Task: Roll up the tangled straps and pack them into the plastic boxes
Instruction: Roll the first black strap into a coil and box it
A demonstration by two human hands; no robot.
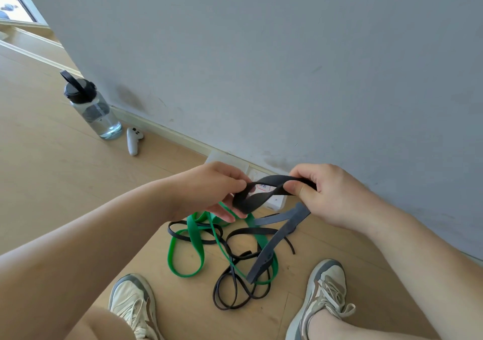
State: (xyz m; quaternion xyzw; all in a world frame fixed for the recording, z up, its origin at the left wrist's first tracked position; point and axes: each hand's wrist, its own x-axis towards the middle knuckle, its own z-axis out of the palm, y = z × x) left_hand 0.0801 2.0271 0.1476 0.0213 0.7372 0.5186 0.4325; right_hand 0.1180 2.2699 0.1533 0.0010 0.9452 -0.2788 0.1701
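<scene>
Pinching wide dark strap (264, 192) w/ both hands: left hand (209, 190), right hand (332, 196); green strap (194, 237) tangled on floor, near.

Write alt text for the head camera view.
A person's left hand and right hand pinch a wide dark strap into a loop above a tangle of green and black straps on a wooden floor. Clear plastic boxes sit against the grey wall; a water bottle and white controller are farther left.

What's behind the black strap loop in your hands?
A clear plastic box, its label visible through the black strap. Left hand and right hand hide much else.
</scene>
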